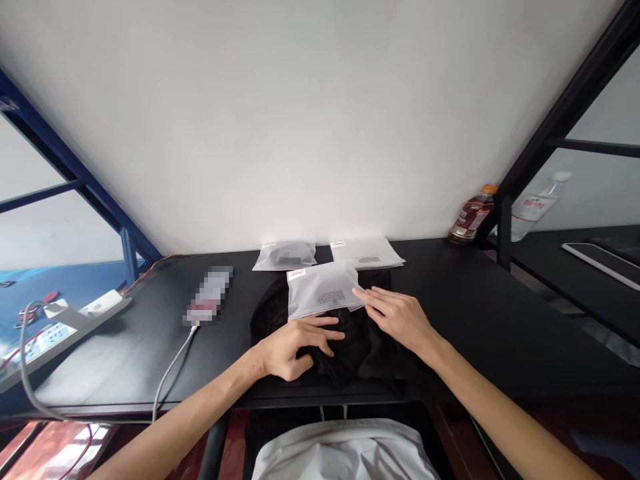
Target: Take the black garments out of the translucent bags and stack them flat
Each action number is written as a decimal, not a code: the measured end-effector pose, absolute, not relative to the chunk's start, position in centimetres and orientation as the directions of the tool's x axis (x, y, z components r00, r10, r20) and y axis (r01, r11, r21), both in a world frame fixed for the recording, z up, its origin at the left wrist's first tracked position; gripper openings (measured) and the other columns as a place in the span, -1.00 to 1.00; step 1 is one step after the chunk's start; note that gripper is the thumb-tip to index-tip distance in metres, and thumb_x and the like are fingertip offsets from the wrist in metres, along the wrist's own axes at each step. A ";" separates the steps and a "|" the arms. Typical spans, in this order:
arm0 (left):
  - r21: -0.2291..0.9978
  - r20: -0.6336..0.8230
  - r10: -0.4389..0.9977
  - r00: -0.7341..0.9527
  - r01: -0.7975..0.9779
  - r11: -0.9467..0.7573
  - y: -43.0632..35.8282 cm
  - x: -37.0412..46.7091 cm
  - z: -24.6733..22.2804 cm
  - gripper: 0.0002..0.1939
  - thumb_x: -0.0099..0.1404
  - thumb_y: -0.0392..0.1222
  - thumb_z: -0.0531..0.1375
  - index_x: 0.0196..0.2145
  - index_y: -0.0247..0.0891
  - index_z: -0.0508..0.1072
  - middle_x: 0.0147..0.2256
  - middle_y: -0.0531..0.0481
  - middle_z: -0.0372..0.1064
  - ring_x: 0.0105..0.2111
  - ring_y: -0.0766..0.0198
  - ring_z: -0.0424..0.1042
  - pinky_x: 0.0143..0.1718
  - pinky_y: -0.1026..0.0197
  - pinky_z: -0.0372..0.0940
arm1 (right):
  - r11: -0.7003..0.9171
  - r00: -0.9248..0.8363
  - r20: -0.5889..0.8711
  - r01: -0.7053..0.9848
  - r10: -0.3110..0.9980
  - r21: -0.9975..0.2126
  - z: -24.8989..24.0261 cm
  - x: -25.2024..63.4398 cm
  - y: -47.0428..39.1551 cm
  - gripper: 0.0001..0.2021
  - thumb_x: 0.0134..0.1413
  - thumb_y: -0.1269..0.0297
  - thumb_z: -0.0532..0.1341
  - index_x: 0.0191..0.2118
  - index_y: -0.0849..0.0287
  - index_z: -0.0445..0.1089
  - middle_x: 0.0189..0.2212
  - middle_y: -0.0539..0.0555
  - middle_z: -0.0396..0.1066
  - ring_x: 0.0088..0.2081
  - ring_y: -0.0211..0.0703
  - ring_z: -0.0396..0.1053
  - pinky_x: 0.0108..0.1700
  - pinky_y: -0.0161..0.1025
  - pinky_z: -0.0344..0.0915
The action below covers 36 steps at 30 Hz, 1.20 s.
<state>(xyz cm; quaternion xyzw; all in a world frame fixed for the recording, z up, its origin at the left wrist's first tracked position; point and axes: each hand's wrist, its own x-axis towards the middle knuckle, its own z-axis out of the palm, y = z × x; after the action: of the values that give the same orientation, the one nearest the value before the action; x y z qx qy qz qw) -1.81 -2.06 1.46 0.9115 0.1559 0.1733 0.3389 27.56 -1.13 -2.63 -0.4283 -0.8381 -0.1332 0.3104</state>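
Note:
A frosted white plastic bag (320,287), with a small label and printed text, lies over the far part of a crumpled black cloth (345,357). My right hand (400,317) reaches in from the right, fingers stretched out and their tips on the bag's right edge. Its thumb is hard to make out. Just below the bag's near edge, my left hand (297,343) rests on the cloth with its fingers apart and nothing held. Behind, near the wall, lie another frosted bag (286,256) with something dark inside and a flat whitish bag (367,252).
On the black desk (445,287), a phone (210,293) with blurred screen is plugged into a white cable (173,367). A power strip (65,333) sits at the left edge. A brown drink bottle (473,215) and a clear bottle (537,208) stand at the right.

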 end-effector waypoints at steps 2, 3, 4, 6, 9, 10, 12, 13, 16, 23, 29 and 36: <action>0.668 0.203 0.406 0.891 0.177 -0.723 -2.1 -1.8 1.5 -0.43 -0.11 -0.44 0.06 -0.14 -0.18 0.56 0.21 -0.07 0.42 0.35 -0.06 0.20 0.31 -0.23 0.19 | 0.637 -0.474 0.631 0.770 0.614 -0.042 -2.4 27.4 -1.3 -0.61 0.33 0.48 0.13 0.14 0.00 0.52 -0.12 0.00 0.65 0.01 -0.04 0.57 0.00 -0.21 0.53; 0.666 0.201 0.407 0.891 0.180 -0.724 -2.1 -1.8 1.5 -0.43 -0.11 -0.44 0.06 -0.13 -0.18 0.56 0.21 -0.07 0.42 0.35 -0.06 0.20 0.31 -0.23 0.18 | 0.645 -0.480 0.627 0.763 0.613 -0.047 -2.3 27.4 -1.3 -0.61 0.33 0.49 0.14 0.12 0.00 0.53 -0.13 -0.01 0.65 0.04 -0.03 0.56 0.01 -0.20 0.52; 0.665 0.203 0.406 0.891 0.179 -0.725 -2.1 -1.8 1.5 -0.43 -0.11 -0.44 0.05 -0.13 -0.18 0.56 0.21 -0.07 0.41 0.35 -0.05 0.20 0.32 -0.23 0.18 | 0.643 -0.475 0.625 0.764 0.619 -0.056 -2.1 27.4 -1.3 -0.61 0.33 0.49 0.14 0.11 -0.01 0.54 -0.13 -0.01 0.65 0.06 -0.01 0.54 0.02 -0.19 0.52; 0.663 0.210 0.400 0.892 0.171 -0.729 -2.1 -1.8 1.4 -0.43 -0.11 -0.43 0.05 -0.14 -0.19 0.56 0.21 -0.08 0.41 0.35 -0.05 0.19 0.32 -0.22 0.18 | 0.614 -0.441 0.623 0.785 0.646 -0.081 -1.7 27.7 -1.1 -0.63 0.34 0.47 0.12 0.08 -0.02 0.56 -0.11 -0.02 0.64 0.10 0.01 0.51 0.04 -0.18 0.52; 0.655 0.210 0.396 0.894 0.172 -0.736 -2.1 -1.9 1.3 -0.44 -0.10 -0.42 0.05 -0.13 -0.19 0.56 0.21 -0.09 0.41 0.35 -0.04 0.20 0.33 -0.21 0.17 | 0.527 -0.342 0.636 0.841 0.692 -0.120 -0.9 28.3 -0.3 -0.64 0.38 0.41 0.08 0.03 -0.02 0.59 -0.13 -0.01 0.65 0.11 0.02 0.51 0.03 -0.17 0.51; 0.652 0.208 0.396 0.894 0.175 -0.738 -2.1 -1.9 1.2 -0.44 -0.10 -0.42 0.06 -0.13 -0.19 0.56 0.21 -0.09 0.41 0.35 -0.05 0.20 0.33 -0.22 0.16 | 0.481 -0.297 0.639 0.867 0.710 -0.132 -0.7 28.6 0.1 -0.64 0.39 0.39 0.07 0.01 -0.02 0.61 -0.14 0.00 0.65 0.10 0.03 0.51 0.02 -0.17 0.52; 0.650 0.211 0.395 0.894 0.174 -0.740 -2.0 -1.9 1.1 -0.45 -0.10 -0.41 0.06 -0.14 -0.19 0.56 0.21 -0.10 0.42 0.35 -0.06 0.21 0.33 -0.23 0.14 | 0.365 -0.197 0.628 0.919 0.753 -0.150 -0.3 29.1 1.1 -0.64 0.39 0.34 0.06 -0.03 -0.02 0.62 -0.12 0.05 0.65 0.07 0.06 0.54 -0.05 -0.15 0.54; 0.650 0.215 0.395 0.893 0.171 -0.741 -2.0 -1.9 1.1 -0.45 -0.10 -0.41 0.06 -0.14 -0.20 0.56 0.21 -0.10 0.42 0.34 -0.07 0.21 0.33 -0.24 0.14 | 0.302 -0.151 0.608 0.941 0.779 -0.154 -0.3 29.4 1.5 -0.64 0.39 0.32 0.06 -0.03 -0.02 0.63 -0.10 0.08 0.64 0.05 0.09 0.55 -0.09 -0.13 0.55; 0.649 0.221 0.394 0.892 0.166 -0.743 -2.0 -1.9 1.1 -0.44 -0.11 -0.42 0.05 -0.14 -0.20 0.56 0.21 -0.11 0.42 0.34 -0.08 0.22 0.33 -0.24 0.15 | 0.149 -0.065 0.496 0.980 0.866 -0.131 -0.5 29.9 2.7 -0.63 0.35 0.33 0.06 0.03 0.02 0.59 -0.03 0.16 0.61 0.06 0.18 0.53 -0.09 -0.03 0.54; 0.635 0.204 0.388 0.899 0.180 -0.751 -2.0 -2.0 0.8 -0.42 -0.10 -0.40 0.06 -0.10 -0.21 0.55 0.23 -0.12 0.39 0.35 -0.11 0.19 0.33 -0.25 0.12 | 0.147 -0.127 0.404 0.989 0.906 -0.019 -1.7 28.8 2.8 -0.50 0.35 0.26 0.01 0.33 0.18 0.32 0.35 0.28 0.24 0.35 0.39 0.15 0.27 0.31 0.19; 0.615 0.230 0.396 0.889 0.183 -0.767 -2.2 -1.9 1.3 -0.38 -0.12 -0.39 0.06 -0.07 -0.22 0.55 0.22 -0.14 0.40 0.35 -0.08 0.20 0.32 -0.20 0.17 | 0.391 -0.371 0.224 0.919 0.901 -0.052 -2.0 26.8 2.7 -0.41 0.44 -0.03 -0.14 0.42 0.06 0.17 0.37 0.16 0.23 0.40 0.16 0.11 0.35 0.17 0.11; 0.548 0.167 0.402 0.900 0.254 -0.797 -2.6 -1.5 2.2 -0.13 -0.20 -0.39 0.05 0.15 -0.20 0.47 0.32 -0.11 0.26 0.38 -0.10 0.14 0.35 -0.22 0.13 | 0.289 -0.264 0.221 0.953 0.939 -0.088 -2.8 28.1 4.2 -0.38 0.43 -0.12 -0.15 0.35 0.06 0.29 0.32 0.23 0.29 0.35 0.28 0.19 0.31 0.29 0.12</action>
<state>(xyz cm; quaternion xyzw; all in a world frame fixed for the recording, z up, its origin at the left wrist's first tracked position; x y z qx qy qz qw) -1.51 -2.59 2.19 0.9377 0.1749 0.1388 0.2664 28.09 4.22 -2.81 -0.5955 -0.7944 -0.0313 0.1156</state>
